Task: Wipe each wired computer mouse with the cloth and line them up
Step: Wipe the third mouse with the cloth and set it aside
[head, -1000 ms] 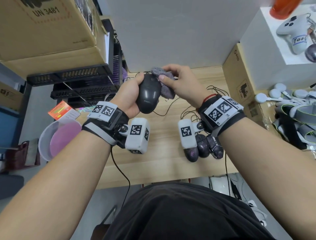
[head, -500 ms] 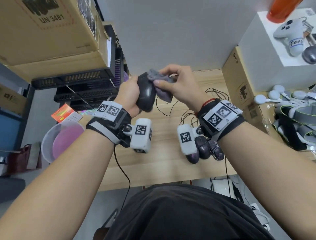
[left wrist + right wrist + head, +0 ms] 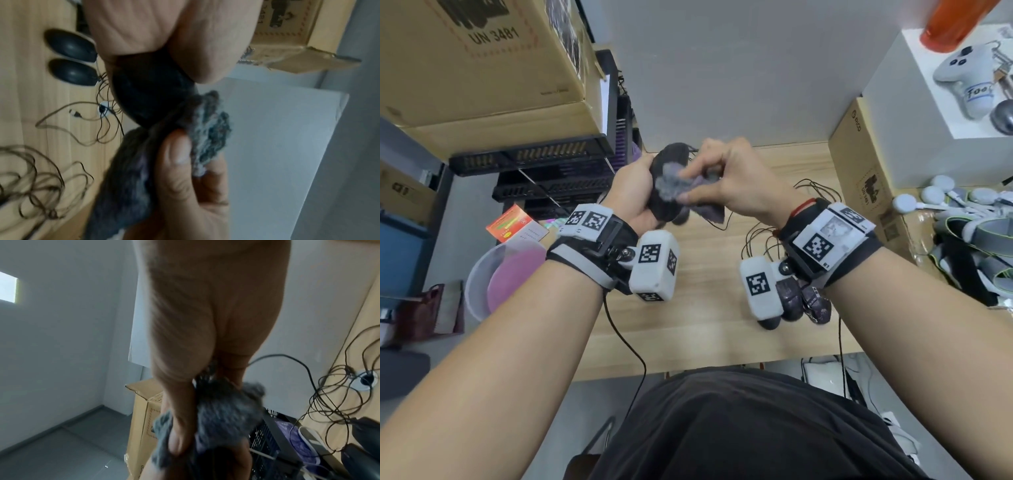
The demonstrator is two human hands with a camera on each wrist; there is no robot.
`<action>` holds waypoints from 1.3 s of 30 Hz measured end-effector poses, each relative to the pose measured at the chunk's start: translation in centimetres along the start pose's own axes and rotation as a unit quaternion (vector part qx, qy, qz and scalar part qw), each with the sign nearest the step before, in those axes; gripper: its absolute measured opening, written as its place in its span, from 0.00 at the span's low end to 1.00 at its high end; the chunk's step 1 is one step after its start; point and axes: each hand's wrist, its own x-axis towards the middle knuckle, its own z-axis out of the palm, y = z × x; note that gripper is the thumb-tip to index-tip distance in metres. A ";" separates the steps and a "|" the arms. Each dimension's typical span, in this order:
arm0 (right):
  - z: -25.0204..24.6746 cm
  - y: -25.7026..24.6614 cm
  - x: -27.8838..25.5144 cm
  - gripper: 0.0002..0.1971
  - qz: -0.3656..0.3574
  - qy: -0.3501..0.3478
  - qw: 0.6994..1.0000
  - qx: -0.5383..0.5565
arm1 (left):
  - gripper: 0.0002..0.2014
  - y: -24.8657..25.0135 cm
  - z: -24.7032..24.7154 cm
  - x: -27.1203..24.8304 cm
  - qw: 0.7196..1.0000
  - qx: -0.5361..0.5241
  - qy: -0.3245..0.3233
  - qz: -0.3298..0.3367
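Observation:
My left hand (image 3: 631,192) grips a black wired mouse (image 3: 666,168) in the air above the wooden table (image 3: 705,329). My right hand (image 3: 736,181) pinches a grey cloth (image 3: 674,186) and presses it against the mouse. The left wrist view shows the mouse (image 3: 148,97) with the cloth (image 3: 207,129) bunched under my right thumb. In the right wrist view the cloth (image 3: 224,410) covers most of the mouse. Three more dark mice (image 3: 792,301) lie side by side near the table's front, partly hidden behind my right wrist. Two of them (image 3: 72,60) show in the left wrist view.
Tangled mouse cables (image 3: 767,236) spread over the table's right half, and one cable (image 3: 626,346) hangs off the front edge. Cardboard boxes (image 3: 482,68) on black crates (image 3: 544,161) stand left, a clear bowl (image 3: 482,274) below them. A cardboard box (image 3: 866,178) and a white box (image 3: 914,137) stand right.
The mouse has turned in my left hand from facing me to nearly edge-on. My right hand has drawn the cloth from its far end down across its side.

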 end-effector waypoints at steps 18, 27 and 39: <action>-2.6 -0.7 1.4 0.12 0.026 0.038 0.980 -0.196 | 0.27 -1.0 1.1 -0.4 0.994 0.081 -0.070 0.021; 0.4 0.8 -0.7 0.13 -0.080 -0.060 0.979 -0.177 | 0.22 0.1 0.9 0.4 0.999 -0.047 0.018 0.017; -1.0 1.8 -0.7 0.10 0.015 -0.004 0.993 -0.117 | 0.21 0.8 0.8 0.6 0.998 -0.042 0.028 0.023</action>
